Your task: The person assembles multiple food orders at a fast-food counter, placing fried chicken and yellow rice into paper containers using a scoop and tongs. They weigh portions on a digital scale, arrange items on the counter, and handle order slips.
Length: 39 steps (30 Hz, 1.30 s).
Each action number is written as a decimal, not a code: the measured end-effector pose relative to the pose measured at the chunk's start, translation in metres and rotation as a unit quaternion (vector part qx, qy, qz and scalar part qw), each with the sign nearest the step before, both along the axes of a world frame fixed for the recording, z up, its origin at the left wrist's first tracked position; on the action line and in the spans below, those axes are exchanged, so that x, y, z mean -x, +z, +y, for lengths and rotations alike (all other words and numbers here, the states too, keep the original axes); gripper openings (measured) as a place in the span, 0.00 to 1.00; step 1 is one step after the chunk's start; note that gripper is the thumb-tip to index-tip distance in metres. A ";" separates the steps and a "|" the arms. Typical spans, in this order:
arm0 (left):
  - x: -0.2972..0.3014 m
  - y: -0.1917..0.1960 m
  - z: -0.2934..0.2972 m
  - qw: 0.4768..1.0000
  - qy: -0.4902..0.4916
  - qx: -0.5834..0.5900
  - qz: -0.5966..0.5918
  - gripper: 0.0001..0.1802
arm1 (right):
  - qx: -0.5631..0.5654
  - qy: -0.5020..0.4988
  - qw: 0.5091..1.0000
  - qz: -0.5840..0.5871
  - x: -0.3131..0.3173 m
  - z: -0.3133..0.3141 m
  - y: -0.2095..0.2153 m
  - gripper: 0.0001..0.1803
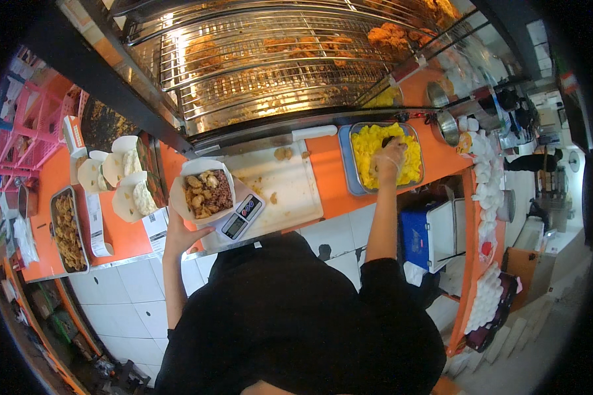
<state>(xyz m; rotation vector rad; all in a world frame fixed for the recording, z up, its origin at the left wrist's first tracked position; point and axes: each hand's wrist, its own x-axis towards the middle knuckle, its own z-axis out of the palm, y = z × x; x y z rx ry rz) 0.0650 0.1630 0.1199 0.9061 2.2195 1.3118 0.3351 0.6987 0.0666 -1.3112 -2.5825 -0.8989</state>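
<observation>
Two hands are at work, each on its own container. The left hand lies against the near left side of one white box, thumb stretched out along its lower edge; the other fingers are mostly hidden by the box, so I cannot tell whether they grip it or only steady it. Brown chunks and dark reddish rice fill that box, which overlaps one scale; how much of its base rests there is hidden.

The right hand, in a clear glove, reaches into one tray of yellow pieces. Its fingertips are sunk in or behind the food, near a dark spot too small to make out; whether they are clenched on anything, I cannot tell.

At least three more open boxes stand to the left, overlapping too much for a sure count; two plainly show white rice. Near them are one long tray of brown fried pieces and two paper slips. The heated case is cut off above, its fried food blurred behind wire racks.
</observation>
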 end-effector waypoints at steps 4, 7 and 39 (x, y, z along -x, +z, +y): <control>0.004 0.007 0.013 0.999 -0.033 0.004 0.043 0.61 | 0.117 -0.002 0.958 -0.263 -0.034 0.030 0.029 0.44; 0.004 0.017 0.029 0.998 -0.004 -0.064 0.011 0.54 | 0.275 -0.149 0.942 -0.120 -0.051 0.021 0.064 0.49; 0.010 0.004 0.035 0.993 0.001 -0.002 0.120 0.71 | 0.256 0.021 0.966 -0.015 -0.085 -0.036 0.011 0.36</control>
